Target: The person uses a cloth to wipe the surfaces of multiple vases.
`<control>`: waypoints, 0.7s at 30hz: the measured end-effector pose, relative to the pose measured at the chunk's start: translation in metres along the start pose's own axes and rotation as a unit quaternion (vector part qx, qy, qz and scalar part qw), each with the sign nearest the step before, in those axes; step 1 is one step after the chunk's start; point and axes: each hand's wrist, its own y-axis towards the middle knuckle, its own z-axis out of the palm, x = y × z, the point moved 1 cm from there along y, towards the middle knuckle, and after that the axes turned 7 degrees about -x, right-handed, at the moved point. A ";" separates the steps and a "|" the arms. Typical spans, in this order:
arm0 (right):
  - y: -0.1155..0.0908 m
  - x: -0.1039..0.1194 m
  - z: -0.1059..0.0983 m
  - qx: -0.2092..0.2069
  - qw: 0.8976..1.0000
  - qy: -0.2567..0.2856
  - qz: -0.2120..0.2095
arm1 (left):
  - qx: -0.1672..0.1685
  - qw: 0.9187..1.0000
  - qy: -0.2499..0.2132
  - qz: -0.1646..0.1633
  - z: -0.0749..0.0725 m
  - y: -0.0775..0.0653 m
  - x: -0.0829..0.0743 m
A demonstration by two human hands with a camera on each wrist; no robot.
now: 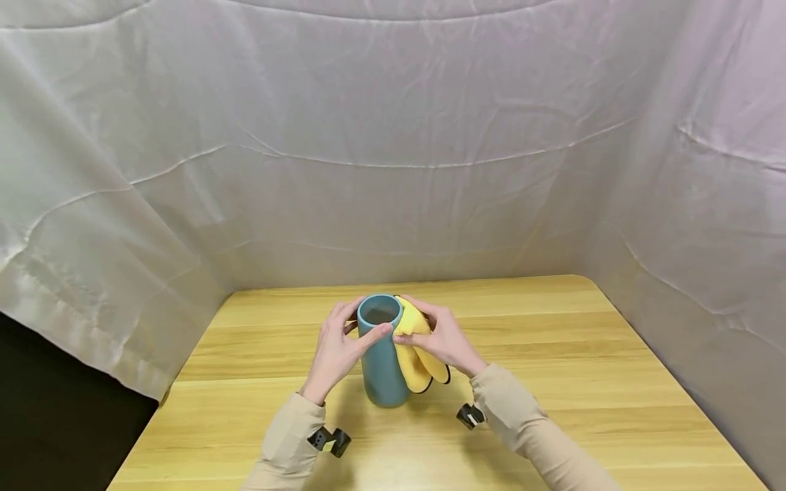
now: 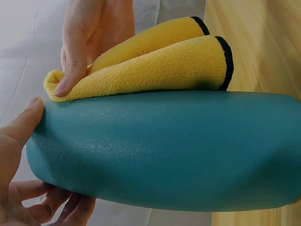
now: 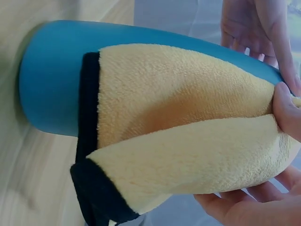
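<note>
A tall blue-teal vase [image 1: 383, 375] with a round open mouth stands upright on the wooden table. My left hand [image 1: 338, 348] grips it near the rim, thumb on the near side and fingers round the far left side, as the left wrist view also shows. In my right hand [image 1: 447, 339] is a yellow plush cloth [image 1: 413, 361] with black edging, pinched between thumb and fingers at the rim. The folded cloth [image 3: 188, 99] hangs down along the vase's right side, its black-edged end above the tabletop. The inside of the vase is dark.
The light wood table [image 1: 552, 382] reaches out on both sides of the vase. Grey-white fabric curtains [image 1: 393, 204] enclose its back and sides. A black surface [image 1: 55, 409] shows at the lower left. Small black devices [image 1: 329, 441] sit on both wrists.
</note>
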 end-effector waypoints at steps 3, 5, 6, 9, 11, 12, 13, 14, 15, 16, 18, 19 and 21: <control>-0.001 -0.001 0.001 -0.004 1.000 0.001 0.003 | 0.003 1.000 0.000 -0.001 0.000 0.000 0.001; -0.003 -0.002 0.002 -0.008 1.000 0.002 0.001 | 0.003 1.000 0.001 -0.002 0.000 0.000 0.001; -0.003 -0.002 0.003 -0.011 1.000 0.003 -0.001 | 0.002 1.000 0.002 -0.002 0.000 0.000 0.001; -0.006 -0.004 0.003 -0.014 1.000 0.006 -0.004 | 0.002 1.000 0.004 -0.002 0.000 0.000 0.002; -0.008 -0.006 0.004 -0.015 1.000 0.009 -0.004 | 0.003 1.000 0.004 -0.003 0.001 0.000 0.002; -0.008 -0.008 0.004 -0.016 1.000 0.011 -0.001 | 0.003 1.000 0.004 -0.003 0.001 0.000 0.002; -0.009 -0.009 0.004 -0.017 1.000 0.011 0.001 | 0.003 1.000 0.003 -0.003 0.001 0.000 0.002; -0.010 -0.011 0.005 -0.018 1.000 0.008 0.002 | 0.003 1.000 0.002 -0.003 0.001 0.000 0.002; -0.011 -0.014 0.005 -0.018 1.000 0.006 0.004 | 0.003 1.000 0.001 -0.003 0.001 0.000 0.002; -0.013 -0.017 0.006 -0.019 1.000 0.003 0.007 | 0.002 1.000 0.001 -0.004 0.001 -0.001 0.002; -0.015 -0.021 0.007 -0.016 1.000 0.000 0.016 | 0.001 1.000 0.001 -0.005 0.000 -0.001 0.002; -0.017 -0.024 0.008 -0.014 1.000 -0.003 0.019 | 0.000 1.000 0.001 -0.005 0.000 -0.001 0.002; -0.020 -0.031 0.009 -0.008 1.000 -0.005 0.030 | 0.000 1.000 0.001 -0.007 0.000 -0.001 0.001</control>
